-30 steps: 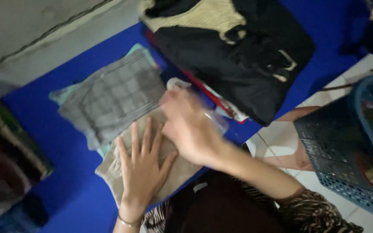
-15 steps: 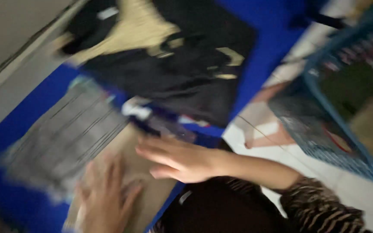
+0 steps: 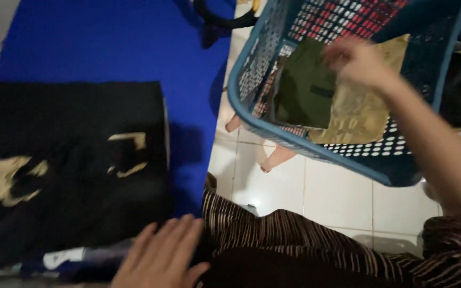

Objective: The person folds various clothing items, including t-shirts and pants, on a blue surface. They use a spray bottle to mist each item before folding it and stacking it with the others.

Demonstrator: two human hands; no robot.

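Right hand (image 3: 356, 61) gone from folded clothes, now inside blue perforated plastic laundry basket (image 3: 252, 69) on tiled floor. Fingers curled, blurred, touching top edge of crumpled tan-gold fabric (image 3: 358, 114); grip cannot tell. Left hand (image 3: 161, 258) flat, fingers loosely spread, at near edge of black folded garment (image 3: 76, 176) on blue mat (image 3: 113, 42).

At your two o'clock, a perforated blue plastic basket (image 3: 316, 146) holds matt cloth (image 3: 305, 88); at nine, matt black cloth (image 3: 70, 160) on smooth blue mat (image 3: 113, 42).

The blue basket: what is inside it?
Inside the blue basket lie a dark green cloth, a tan cloth and red checked fabric; anything beneath is covered.
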